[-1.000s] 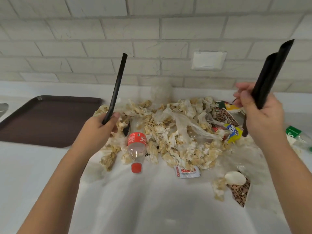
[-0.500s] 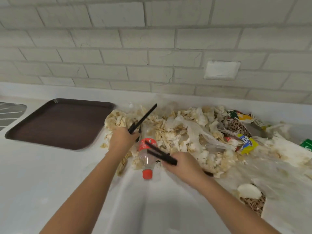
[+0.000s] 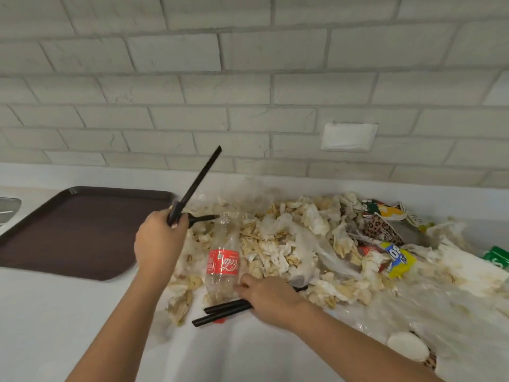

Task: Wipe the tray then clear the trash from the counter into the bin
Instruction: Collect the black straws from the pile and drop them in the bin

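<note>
Trash heap [image 3: 289, 244] on white counter [image 3: 55, 326] beside brown tray [image 3: 68, 230], brick wall [image 3: 248, 78] behind.

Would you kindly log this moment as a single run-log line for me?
left hand: grips black utensils, raised | right hand: holds two black sticks, fingertips at bottle | tray: left of trash pile

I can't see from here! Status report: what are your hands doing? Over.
Left hand grips long black plastic stick, raised. Right hand holds two black plastic sticks, fingers at clear plastic cola bottle. Crumpled stained napkins all around.
</note>
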`<state>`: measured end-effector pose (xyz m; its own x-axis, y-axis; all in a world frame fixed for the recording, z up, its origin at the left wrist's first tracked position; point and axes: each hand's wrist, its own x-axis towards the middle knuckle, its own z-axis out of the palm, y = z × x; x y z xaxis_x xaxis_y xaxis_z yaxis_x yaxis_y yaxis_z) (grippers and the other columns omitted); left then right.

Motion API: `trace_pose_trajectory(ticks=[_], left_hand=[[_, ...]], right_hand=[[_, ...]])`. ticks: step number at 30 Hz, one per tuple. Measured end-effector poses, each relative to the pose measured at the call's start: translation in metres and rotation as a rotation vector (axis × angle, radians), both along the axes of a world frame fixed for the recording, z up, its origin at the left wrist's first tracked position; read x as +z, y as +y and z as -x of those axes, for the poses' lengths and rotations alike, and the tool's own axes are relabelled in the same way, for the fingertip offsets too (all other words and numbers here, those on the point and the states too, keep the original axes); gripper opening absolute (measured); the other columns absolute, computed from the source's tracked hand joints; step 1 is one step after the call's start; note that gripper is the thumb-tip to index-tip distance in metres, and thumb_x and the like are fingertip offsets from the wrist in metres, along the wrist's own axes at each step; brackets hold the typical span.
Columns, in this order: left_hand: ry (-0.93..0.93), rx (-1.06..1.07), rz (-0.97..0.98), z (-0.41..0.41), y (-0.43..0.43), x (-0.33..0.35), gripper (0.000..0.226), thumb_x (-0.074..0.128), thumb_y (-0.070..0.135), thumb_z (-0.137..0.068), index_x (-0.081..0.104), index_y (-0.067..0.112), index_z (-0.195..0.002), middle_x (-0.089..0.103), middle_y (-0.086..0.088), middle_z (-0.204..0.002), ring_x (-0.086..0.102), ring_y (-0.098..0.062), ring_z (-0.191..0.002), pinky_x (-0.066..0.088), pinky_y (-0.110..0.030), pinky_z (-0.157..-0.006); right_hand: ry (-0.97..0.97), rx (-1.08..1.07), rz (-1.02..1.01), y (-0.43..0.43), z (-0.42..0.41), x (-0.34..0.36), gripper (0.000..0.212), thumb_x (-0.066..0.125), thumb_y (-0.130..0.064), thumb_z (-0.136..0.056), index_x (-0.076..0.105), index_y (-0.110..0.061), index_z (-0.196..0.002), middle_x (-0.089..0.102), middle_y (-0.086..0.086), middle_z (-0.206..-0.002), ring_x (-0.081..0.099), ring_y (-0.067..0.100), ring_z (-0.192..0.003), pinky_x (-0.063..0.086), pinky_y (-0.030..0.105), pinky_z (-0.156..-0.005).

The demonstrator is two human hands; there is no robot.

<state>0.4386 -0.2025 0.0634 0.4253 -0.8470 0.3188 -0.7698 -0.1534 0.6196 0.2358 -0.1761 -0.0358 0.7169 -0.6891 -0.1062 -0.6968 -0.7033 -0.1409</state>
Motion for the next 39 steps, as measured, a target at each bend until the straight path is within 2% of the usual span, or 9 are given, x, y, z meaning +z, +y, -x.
trace_pose_trajectory(ticks=[7,14,19,22,25,28,31,35,39], left_hand=[[0.286,-0.057,0.178,0.008,0.018,0.038,0.019,0.062,0.035,-0.088,0.058,0.024,-0.073,0.062,-0.015,-0.072,0.052,-0.024,-0.060,0.039,-0.031,-0.053],[0.409,-0.051,0.119,0.011,0.025,0.039,0.013,0.064,0.056,-0.076,0.063,0.043,-0.073,0.067,-0.017,-0.084,0.065,-0.039,-0.080,0.055,-0.052,-0.073],[0.483,-0.132,0.148,0.015,0.034,0.036,0.016,0.068,0.039,-0.082,0.062,0.028,-0.071,0.060,-0.029,-0.079,0.052,-0.027,-0.065,0.046,-0.039,-0.063],[0.505,-0.149,0.145,0.016,0.038,0.033,0.020,0.068,0.037,-0.083,0.061,0.024,-0.070,0.048,-0.018,-0.065,0.043,-0.024,-0.059,0.037,-0.030,-0.056],[0.533,-0.156,0.155,0.020,0.043,0.031,0.021,0.068,0.035,-0.084,0.060,0.025,-0.068,0.043,-0.007,-0.060,0.037,-0.019,-0.054,0.032,-0.027,-0.051],[0.553,-0.148,0.151,0.024,0.046,0.030,0.023,0.068,0.036,-0.083,0.056,0.022,-0.069,0.045,-0.009,-0.063,0.039,-0.020,-0.056,0.034,-0.030,-0.054],[0.587,-0.153,0.147,0.024,0.046,0.028,0.022,0.068,0.030,-0.082,0.056,0.012,-0.080,0.049,-0.011,-0.066,0.041,-0.020,-0.057,0.036,-0.032,-0.054],[0.655,-0.154,0.127,0.019,0.044,0.022,0.021,0.066,0.026,-0.084,0.057,0.009,-0.091,0.049,-0.009,-0.065,0.040,-0.019,-0.052,0.035,-0.030,-0.051],[0.656,-0.167,0.121,0.019,0.046,0.020,0.012,0.064,0.029,-0.087,0.059,0.018,-0.091,0.059,-0.012,-0.075,0.045,-0.019,-0.059,0.039,-0.033,-0.059]], right_hand=[[0.082,-0.026,0.065,0.001,0.000,0.008,0.033,0.045,0.000,-0.092,0.056,-0.003,-0.122,0.059,0.016,-0.111,0.061,0.033,-0.081,0.034,0.033,-0.055],[0.003,-0.191,-0.046,0.003,0.020,0.010,0.034,0.047,0.006,-0.086,0.053,0.000,-0.120,0.046,0.019,-0.115,0.056,0.036,-0.085,0.041,0.038,-0.062],[-0.051,-0.185,-0.013,-0.001,0.057,-0.013,0.038,0.049,0.011,-0.077,0.065,-0.005,-0.108,0.057,0.009,-0.110,0.059,0.031,-0.096,0.050,0.039,-0.078],[-0.283,-0.223,0.049,0.010,0.078,-0.005,0.047,0.054,0.008,-0.073,0.068,-0.013,-0.113,0.066,0.002,-0.115,0.059,0.019,-0.107,0.049,0.030,-0.092],[-0.661,-0.328,0.286,0.029,0.088,0.009,0.044,0.062,0.000,-0.061,0.075,-0.020,-0.097,0.072,-0.010,-0.097,0.066,0.004,-0.091,0.053,0.019,-0.081],[-0.990,-0.569,0.192,0.045,0.094,0.027,0.037,0.068,0.001,-0.071,0.074,-0.021,-0.100,0.069,-0.026,-0.086,0.063,-0.005,-0.081,0.047,0.006,-0.070],[-1.262,-0.831,0.134,0.052,0.104,0.049,0.014,0.070,-0.013,-0.082,0.074,-0.016,-0.096,0.063,-0.015,-0.063,0.055,0.007,-0.050,0.039,0.015,-0.043],[-1.520,-1.003,0.073,0.053,0.120,0.068,0.021,0.065,-0.013,-0.086,0.069,-0.032,-0.094,0.070,-0.013,-0.092,0.060,0.001,-0.064,0.049,0.014,-0.061],[-1.625,-1.144,0.049,0.056,0.140,0.079,0.020,0.069,-0.018,-0.083,0.071,-0.031,-0.099,0.069,-0.014,-0.078,0.041,0.001,-0.044,0.037,0.013,-0.044]])
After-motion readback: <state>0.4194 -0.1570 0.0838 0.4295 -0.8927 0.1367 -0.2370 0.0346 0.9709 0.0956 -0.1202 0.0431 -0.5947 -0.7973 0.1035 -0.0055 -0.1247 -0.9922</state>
